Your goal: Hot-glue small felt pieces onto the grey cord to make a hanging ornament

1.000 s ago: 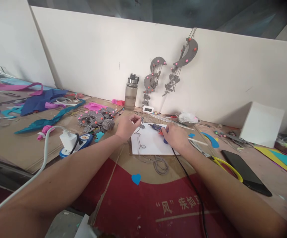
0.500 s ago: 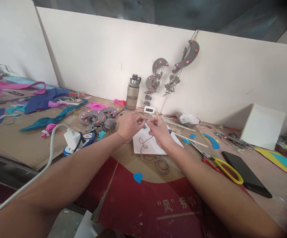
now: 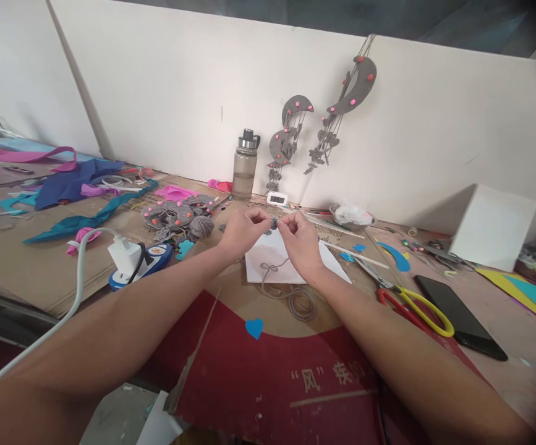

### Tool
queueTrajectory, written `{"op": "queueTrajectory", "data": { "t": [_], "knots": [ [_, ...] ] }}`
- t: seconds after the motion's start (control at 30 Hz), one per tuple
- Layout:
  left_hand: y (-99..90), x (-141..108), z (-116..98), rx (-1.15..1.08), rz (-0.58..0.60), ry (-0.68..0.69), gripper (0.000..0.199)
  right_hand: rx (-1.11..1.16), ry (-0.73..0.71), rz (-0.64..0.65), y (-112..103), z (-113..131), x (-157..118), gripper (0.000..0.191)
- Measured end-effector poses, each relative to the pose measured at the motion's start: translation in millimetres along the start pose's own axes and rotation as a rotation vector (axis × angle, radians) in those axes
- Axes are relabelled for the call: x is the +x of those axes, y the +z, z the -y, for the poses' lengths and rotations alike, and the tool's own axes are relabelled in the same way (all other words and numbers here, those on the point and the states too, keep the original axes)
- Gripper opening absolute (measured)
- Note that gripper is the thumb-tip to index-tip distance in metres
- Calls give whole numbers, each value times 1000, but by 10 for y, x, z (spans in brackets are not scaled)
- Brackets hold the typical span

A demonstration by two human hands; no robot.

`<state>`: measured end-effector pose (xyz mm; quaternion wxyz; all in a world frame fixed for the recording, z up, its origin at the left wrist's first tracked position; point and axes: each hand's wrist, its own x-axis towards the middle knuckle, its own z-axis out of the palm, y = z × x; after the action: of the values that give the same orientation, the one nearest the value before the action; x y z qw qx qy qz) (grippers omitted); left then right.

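Note:
My left hand (image 3: 248, 230) and my right hand (image 3: 301, 240) meet over a white sheet (image 3: 268, 272), fingertips pinched and nearly touching. Between them is a small dark grey piece (image 3: 274, 224), gripped by the left fingertips; its exact shape is too small to make out. Grey yarn (image 3: 274, 267) runs from beneath my right hand, loops over the sheet and ends in a coil (image 3: 302, 304) on the cardboard. The yarn's upper end is hidden by the right fingers. Nearer to me lies a blue heart cutout (image 3: 254, 328).
Yellow-and-red-handled scissors (image 3: 423, 309) and a black phone (image 3: 460, 315) lie at right. A power strip (image 3: 142, 266) with a white charger, a grey yarn ball (image 3: 201, 227) and felt pieces sit at left. Behind stand a water bottle (image 3: 244, 165) and grey crescent hangings (image 3: 355, 89).
The view has tilted slightly down. My fingertips have shifted, and the dark grey piece now shows more clearly between them. The yarn coil and heart cutout stay where they lay.

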<state>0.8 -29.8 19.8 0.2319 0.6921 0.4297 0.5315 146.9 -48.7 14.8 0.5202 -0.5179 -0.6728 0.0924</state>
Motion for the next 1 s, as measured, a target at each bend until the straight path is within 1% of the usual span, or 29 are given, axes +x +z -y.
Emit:
{"op": "queueTrajectory", "data": {
  "t": [0.27, 0.37, 0.47, 0.53, 0.63, 0.73, 0.77, 0.83, 0.93, 1.0],
  "knots": [
    [4, -3, 13, -17, 48, 10, 14, -18, -14, -24, 5, -1, -20, 13],
    [1, -1, 21, -53, 82, 20, 14, 0, -3, -21, 2, 2, -21, 12],
    [-11, 13, 35, -80, 129, 26, 15, 50, 26, 30, -4, -10, -2, 14],
    [-30, 34, 39, -58, 159, 25, 16, 73, 46, 62, -9, -35, 24, 15],
    [-71, 77, 26, 23, 239, 29, 21, 63, 72, 60, -12, -87, 61, 14],
    [-100, 103, -4, 32, 324, -5, 26, 51, 76, 63, -8, -122, 68, 13],
    [-103, 104, -15, 29, 329, -14, 27, 39, 63, 66, -6, -124, 63, 13],
    [-97, 95, -28, 62, 301, 7, 25, -9, 25, 66, -5, -114, 46, 13],
    [-79, 74, -24, 167, 230, 106, 17, -99, -37, 65, -8, -85, 19, 11],
    [-70, 64, -10, 219, 205, 152, 16, -126, -74, 69, -12, -69, 4, 10]
  ]
}}
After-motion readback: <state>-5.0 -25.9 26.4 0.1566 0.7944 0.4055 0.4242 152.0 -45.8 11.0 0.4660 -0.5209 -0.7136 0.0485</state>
